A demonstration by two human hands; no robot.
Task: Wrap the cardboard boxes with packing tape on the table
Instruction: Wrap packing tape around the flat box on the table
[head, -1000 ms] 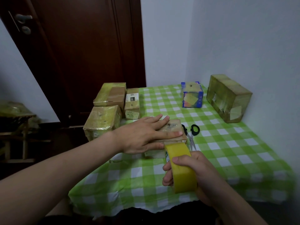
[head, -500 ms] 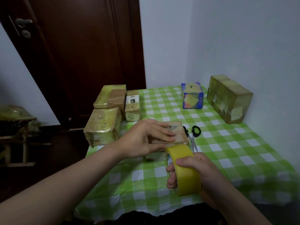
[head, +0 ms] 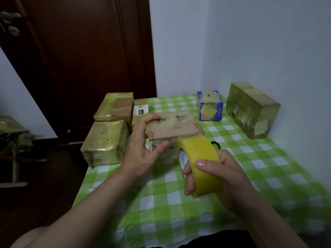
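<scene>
Bare worktop lies open at lower right of the frame; wrapped boxes crowd the left edge, another box blocks the upper right.

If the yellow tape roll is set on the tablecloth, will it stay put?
Probably rolls if stood on its curved face: the yellow tape roll is a round hoop. Laid flat, it should stay. Its glossy surface looks slick, so the right hand wrapping round it seems wise.

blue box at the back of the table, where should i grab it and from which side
Probably span its left and right side faces from above: the blue box is a small upright cube with bare tablecloth on both sides, and the large taped box to its right stands apart.
</scene>
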